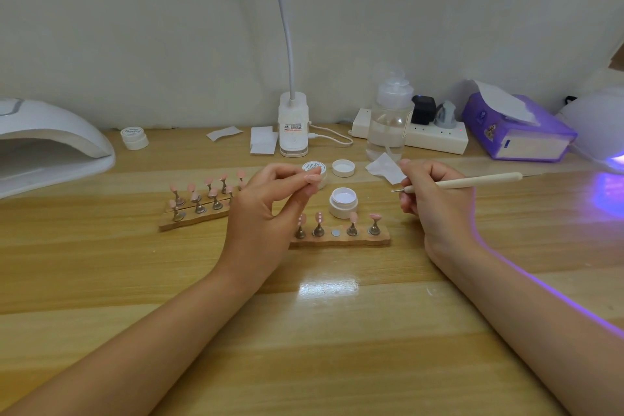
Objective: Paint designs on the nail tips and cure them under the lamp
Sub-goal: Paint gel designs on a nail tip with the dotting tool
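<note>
On the pale wooden table [101, 280], the left hand [270, 209] pinches a pink nail tip [312, 178] above a wooden strip of metal nail stands [341, 236]; an open white gel pot [343, 202] sits between the hands; the right hand [435, 203] grips a cream dotting pen [472, 183].
</note>
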{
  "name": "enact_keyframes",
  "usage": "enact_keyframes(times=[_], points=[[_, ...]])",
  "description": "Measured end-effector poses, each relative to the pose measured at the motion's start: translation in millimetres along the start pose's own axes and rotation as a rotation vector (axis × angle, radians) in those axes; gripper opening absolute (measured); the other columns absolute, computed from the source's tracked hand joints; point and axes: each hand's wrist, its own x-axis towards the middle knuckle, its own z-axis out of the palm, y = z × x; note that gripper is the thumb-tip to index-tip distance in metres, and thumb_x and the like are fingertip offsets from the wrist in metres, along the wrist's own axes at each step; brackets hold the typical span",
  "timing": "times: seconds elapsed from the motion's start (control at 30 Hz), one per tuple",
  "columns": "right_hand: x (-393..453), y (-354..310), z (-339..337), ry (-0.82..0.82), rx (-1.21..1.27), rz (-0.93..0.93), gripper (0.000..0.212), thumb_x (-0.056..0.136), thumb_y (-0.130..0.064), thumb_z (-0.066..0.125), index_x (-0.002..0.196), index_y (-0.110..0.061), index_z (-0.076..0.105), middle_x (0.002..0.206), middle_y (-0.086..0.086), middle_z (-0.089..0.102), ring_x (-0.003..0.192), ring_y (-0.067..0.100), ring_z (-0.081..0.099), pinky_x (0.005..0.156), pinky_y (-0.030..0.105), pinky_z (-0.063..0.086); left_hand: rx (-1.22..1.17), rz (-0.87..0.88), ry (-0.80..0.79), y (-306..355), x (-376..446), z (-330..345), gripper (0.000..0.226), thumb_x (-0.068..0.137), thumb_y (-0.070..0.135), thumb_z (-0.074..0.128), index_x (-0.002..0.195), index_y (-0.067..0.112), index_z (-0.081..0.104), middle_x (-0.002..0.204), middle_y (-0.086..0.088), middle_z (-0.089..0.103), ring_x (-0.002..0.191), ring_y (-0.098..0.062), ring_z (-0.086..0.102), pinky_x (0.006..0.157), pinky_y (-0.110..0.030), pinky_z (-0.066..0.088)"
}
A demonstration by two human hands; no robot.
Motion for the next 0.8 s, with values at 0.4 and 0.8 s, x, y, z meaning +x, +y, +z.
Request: enact_keyframes(times=[0.4, 0.8], points=[[-3.4, -0.6, 1.8, -0.016, -0.125, -0.031, 0.035, 0.074, -0.039, 0.071, 0.054, -0.019, 0.051, 0.044, -0.009, 0.053, 0.044, -0.001, 0.047, 0.045, 0.012, 0.04, 0.008, -0.002, -0.068, 2.2, -1.3, -1.9, 0.017, 0.073, 0.005, 0.071, 0.085, 0.017, 0.07, 0.084, 0.008, 0.068, 0.083, -0.001, 0.064, 0.079, -0.011, 0.045], [11.5, -18.3, 21.8, -0.233, -0.262, -0.126, 0.031, 0.084, -0.034, 0.064, 0.064, -0.014, 0.054, 0.045, -0.004, 0.059, 0.041, -0.002, 0.049, 0.046, 0.011, 0.041, 0.007, -0.052, -0.102, 1.9, -0.6, -1.6, 0.016, 0.075, 0.009, 0.07, 0.088, 0.018, 0.071, 0.084, 0.01, 0.07, 0.082, -0.005, 0.065, 0.08, -0.028, 0.051]])
